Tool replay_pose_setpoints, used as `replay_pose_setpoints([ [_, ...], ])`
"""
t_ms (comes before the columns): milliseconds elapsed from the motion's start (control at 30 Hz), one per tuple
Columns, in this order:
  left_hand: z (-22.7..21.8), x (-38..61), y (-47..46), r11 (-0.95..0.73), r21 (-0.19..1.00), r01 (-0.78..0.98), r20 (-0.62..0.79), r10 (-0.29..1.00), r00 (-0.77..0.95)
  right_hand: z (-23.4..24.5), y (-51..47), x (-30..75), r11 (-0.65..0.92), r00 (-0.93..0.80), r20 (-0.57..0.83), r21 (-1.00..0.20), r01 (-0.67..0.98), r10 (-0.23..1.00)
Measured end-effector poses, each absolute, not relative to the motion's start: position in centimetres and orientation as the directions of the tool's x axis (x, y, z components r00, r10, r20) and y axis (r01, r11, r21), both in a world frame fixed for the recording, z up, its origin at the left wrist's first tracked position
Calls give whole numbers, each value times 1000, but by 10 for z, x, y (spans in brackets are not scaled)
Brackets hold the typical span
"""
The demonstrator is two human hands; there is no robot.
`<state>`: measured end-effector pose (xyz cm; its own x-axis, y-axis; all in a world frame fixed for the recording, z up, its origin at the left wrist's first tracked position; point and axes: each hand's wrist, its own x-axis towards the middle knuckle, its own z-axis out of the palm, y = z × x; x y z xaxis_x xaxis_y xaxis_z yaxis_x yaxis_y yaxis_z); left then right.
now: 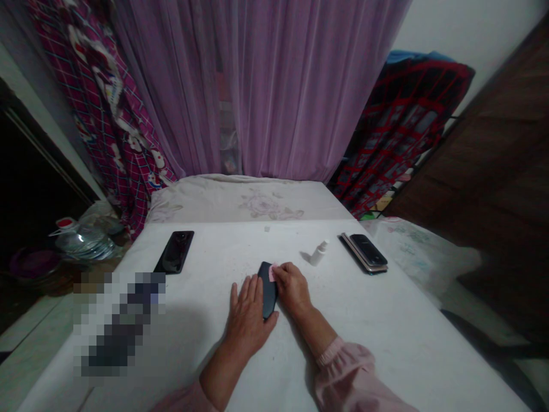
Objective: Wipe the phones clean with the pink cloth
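Note:
A dark phone lies on the white tablecloth between my hands. My left hand rests flat along its left side, fingers stretched out and thumb at its lower end. My right hand is closed, pinching a small pink cloth against the phone's upper right part. Part of the cloth is hidden under my fingers. Beyond my right hand stands a small white spray bottle, upright on the table.
A dark phone lies at the left, with a blurred-out patch below it. Several stacked phones sit at the right. The table ends before purple curtains. A large water bottle stands off the table's left side.

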<state>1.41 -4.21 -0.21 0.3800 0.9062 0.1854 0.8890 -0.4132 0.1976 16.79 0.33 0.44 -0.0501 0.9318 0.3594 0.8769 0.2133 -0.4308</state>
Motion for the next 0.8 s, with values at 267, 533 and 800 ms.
replay_pose_setpoints([
  [267, -3, 13, -42, -412, 207, 887, 189, 907, 377, 8, 2, 167, 266, -127, 321, -438, 859, 939],
  [533, 3, 14, -42, -397, 218, 892, 159, 916, 369, 3, 35, 177, 44, 128, 224, -634, 772, 966],
  [800, -6, 5, -43, -367, 205, 907, 190, 924, 331, 3, -1, 187, 135, 34, 279, -562, 816, 960],
])
